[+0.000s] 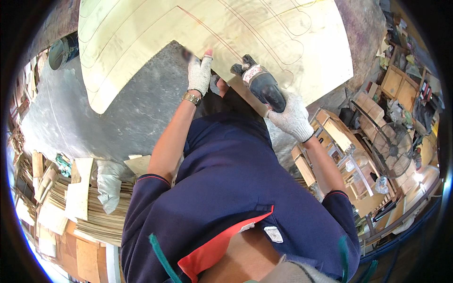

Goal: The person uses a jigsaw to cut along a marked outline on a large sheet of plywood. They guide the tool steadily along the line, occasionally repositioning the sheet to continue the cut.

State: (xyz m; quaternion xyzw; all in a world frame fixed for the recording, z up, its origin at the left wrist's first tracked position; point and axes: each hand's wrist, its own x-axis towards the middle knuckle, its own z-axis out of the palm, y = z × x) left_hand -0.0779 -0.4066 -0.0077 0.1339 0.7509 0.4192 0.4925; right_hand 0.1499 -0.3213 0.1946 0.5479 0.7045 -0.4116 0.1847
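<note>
A pale plywood sheet (137, 33) with curved pencil-like lines and rounded outlines lies before me. My right hand (290, 118), in a white knit glove, wraps round the rear of a dark power tool that looks like a jigsaw (266, 87). Reddish-white wrapping circles its front part. It sits on the sheet's near edge; its blade is hidden. My left hand (199, 73), gloved with a bare fingertip showing, grips the sheet's edge left of the tool. A dark blurred patch beside that hand cannot be made out.
A worn grey surface (71, 108) extends under the sheet. At the left stand a dark round container (59, 54) and stacked thin boards (113, 207). A black fan (392, 148) and wooden frames (339, 132) crowd the right side.
</note>
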